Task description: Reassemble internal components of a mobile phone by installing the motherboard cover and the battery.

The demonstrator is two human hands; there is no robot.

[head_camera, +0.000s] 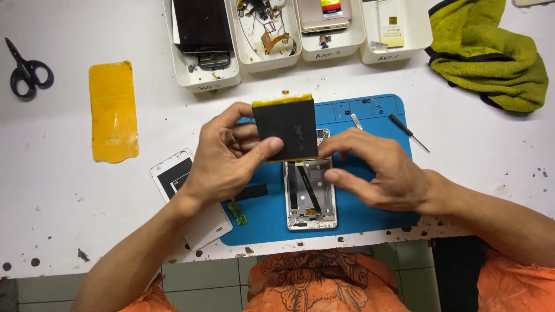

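Observation:
My left hand (222, 156) holds a flat black phone battery (285, 128) with a yellow top edge, thumb on its face, lifted over the blue work mat (370, 214). My right hand (376, 167) pinches the battery's right lower edge with its fingertips. Under the battery lies an opened silver phone frame (310, 196) on the mat. A small green circuit board (237, 212) and a black strip (254, 192) rest on the mat below my left hand.
A white phone back cover (199, 222) lies left of the mat, a yellow pad (113, 111) and black scissors (26, 70) further left. White trays (272, 58) with phone parts line the far edge. A screwdriver (408, 132) and green towel (491, 52) lie at right.

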